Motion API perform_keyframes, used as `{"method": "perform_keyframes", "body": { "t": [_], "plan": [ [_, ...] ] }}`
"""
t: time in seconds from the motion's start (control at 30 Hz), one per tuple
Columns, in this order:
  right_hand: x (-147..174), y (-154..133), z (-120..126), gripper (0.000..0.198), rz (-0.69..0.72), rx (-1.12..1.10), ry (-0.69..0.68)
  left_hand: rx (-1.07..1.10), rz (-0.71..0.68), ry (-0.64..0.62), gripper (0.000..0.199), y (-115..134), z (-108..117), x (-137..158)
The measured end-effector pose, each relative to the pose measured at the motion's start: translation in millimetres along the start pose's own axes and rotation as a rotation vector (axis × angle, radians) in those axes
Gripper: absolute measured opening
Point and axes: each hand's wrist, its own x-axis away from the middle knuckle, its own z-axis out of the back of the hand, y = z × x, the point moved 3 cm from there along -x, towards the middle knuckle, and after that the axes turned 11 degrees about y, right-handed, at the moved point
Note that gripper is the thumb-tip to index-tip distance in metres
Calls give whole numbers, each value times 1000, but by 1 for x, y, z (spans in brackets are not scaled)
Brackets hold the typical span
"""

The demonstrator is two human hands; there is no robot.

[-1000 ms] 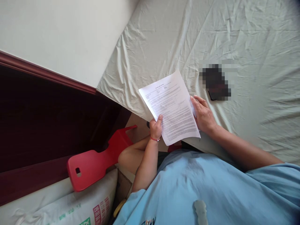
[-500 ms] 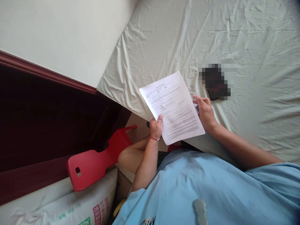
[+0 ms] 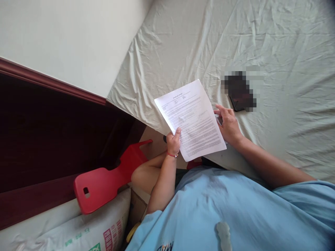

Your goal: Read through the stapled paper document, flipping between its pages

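Note:
A printed sheet of paper (image 3: 193, 122) is held tilted over the edge of the cloth-covered surface. My left hand (image 3: 173, 141), with a red cord on the wrist, is closed on its left edge, thumb on top. At the right edge is my right hand (image 3: 229, 125), index finger stretched toward the sheet and thumb side partly behind it. Between its fingers and palm shows a small grey, dark-edged thing, mostly hidden, whose kind I cannot make out. Beyond that hand lies a dark, flat, phone-like object (image 3: 239, 94), mostly blurred by pixels.
A pale wrinkled cloth (image 3: 288, 69) covers the wide surface ahead. At the left stand a white wall (image 3: 65, 42) and dark red wood panelling (image 3: 52, 139). A red plastic chair (image 3: 99, 190) is beside my leg, above a printed white sack (image 3: 86, 230).
The sheet's right side has shifted slightly left, opening a small gap from my right hand. My left hand keeps its grip; the dark object stays where it was.

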Motion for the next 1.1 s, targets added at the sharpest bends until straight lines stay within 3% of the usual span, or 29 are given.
{"method": "perform_keyframes", "body": {
  "t": [0.2,0.33,0.43,0.57,0.63,0.77,0.9,1.0,1.1],
  "plan": [
    [1,4,-4,58,-5,63,14,27,15,5,44,-3,0,-1],
    [0,-1,-1,43,10,69,-7,14,10,-3,45,-3,1,-1],
    [-3,-10,5,30,52,-53,-61,-13,32,6,50,-4,1,-1],
    [-3,-23,9,37,78,-355,-210,22,92,22,58,-8,1,-2],
    [-2,-25,7,47,-7,-506,-318,40,113,19,60,-9,0,-2],
    [-6,-19,5,70,-323,-820,-419,37,94,16,58,-9,0,-1],
    [-9,-14,5,72,-588,-1119,-595,10,95,12,60,-9,1,-1],
    [-2,-18,0,65,-626,-1285,-711,-9,91,11,61,-12,3,-2],
    [10,-25,-8,59,-581,-1286,-720,-37,81,15,60,-15,4,-3]
  ]
}}
